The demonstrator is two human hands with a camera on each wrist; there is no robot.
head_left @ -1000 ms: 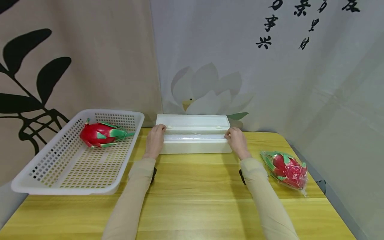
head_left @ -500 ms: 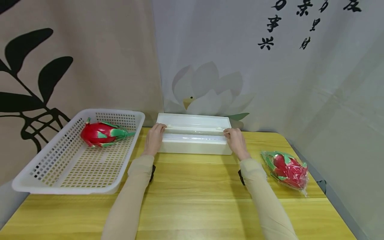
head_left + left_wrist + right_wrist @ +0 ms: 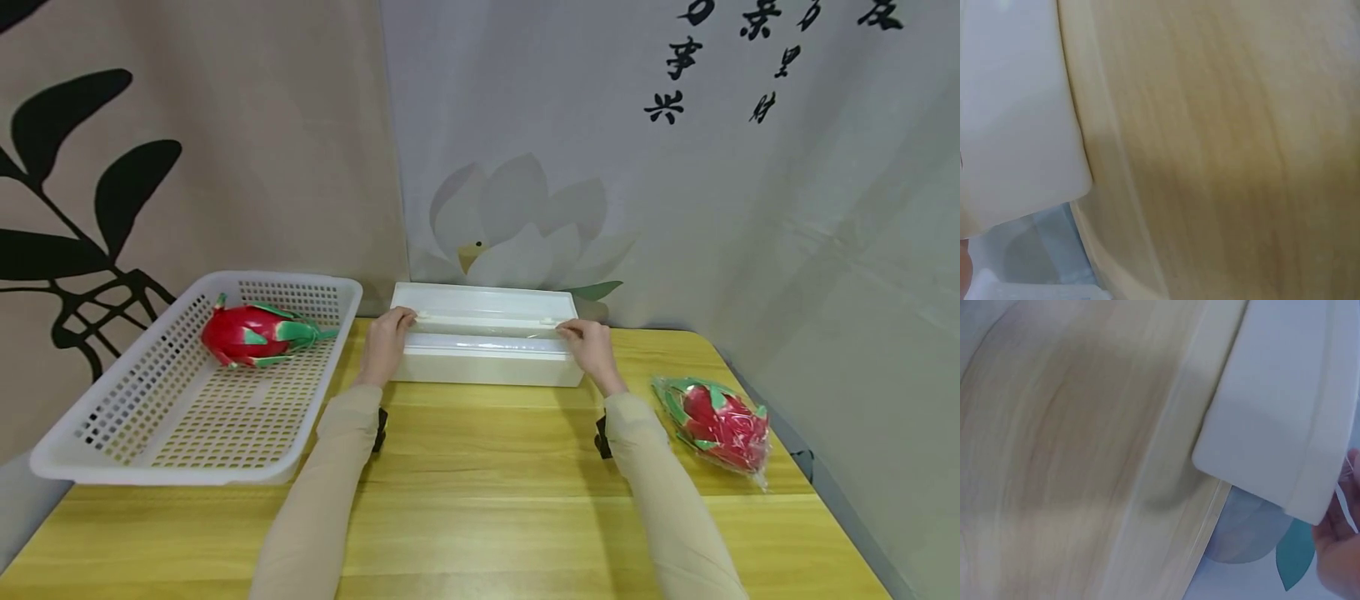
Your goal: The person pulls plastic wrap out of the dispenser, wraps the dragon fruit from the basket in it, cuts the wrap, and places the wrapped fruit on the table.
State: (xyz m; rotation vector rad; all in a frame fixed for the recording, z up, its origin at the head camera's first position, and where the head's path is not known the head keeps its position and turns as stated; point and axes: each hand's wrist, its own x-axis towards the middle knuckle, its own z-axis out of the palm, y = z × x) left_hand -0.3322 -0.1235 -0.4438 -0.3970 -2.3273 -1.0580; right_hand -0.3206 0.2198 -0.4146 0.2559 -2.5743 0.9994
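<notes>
A white cling film dispenser (image 3: 487, 369) stands at the back of the table, its lid (image 3: 483, 297) raised toward the curtain. Clear, shiny cling film (image 3: 487, 331) spans the opening between both hands. At the left end, my left hand (image 3: 385, 343) pinches the film's edge; the fingertips partly hide that corner. My right hand (image 3: 592, 352) pinches it at the other end. In the right wrist view, a thin fold of film shows by the right fingers (image 3: 1341, 556), beside the dispenser's end. The left wrist view shows mostly the dispenser's corner and table, with only a sliver of finger.
A white perforated basket (image 3: 172, 477) on the left holds a red and green dragon fruit (image 3: 247, 333). Another dragon fruit (image 3: 723, 425), wrapped in clear film, lies on the right of the wooden table (image 3: 487, 500). A printed curtain (image 3: 525, 125) hangs directly behind the dispenser.
My right hand has shifted slightly left along the dispenser's end. The left hand stays almost in place. The dispenser has turned slightly; basket and both dragon fruits have not moved.
</notes>
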